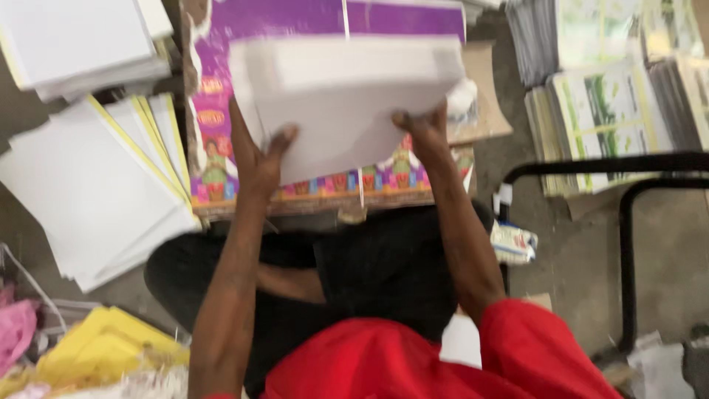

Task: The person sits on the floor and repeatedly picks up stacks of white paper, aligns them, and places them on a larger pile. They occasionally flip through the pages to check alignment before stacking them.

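Near me are my red sleeves and black lap. My left hand (258, 159) grips the left edge of a stack of white sheets (343, 96), and my right hand (425, 129) grips its right edge. The stack sits over a purple printed board (221, 159). Farther left lie more white paper piles (88, 192).

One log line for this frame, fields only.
left hand: grips white paper stack, left edge | right hand: grips its lower right edge | under stack: purple printed cardboard sheet | left side: loose white sheets
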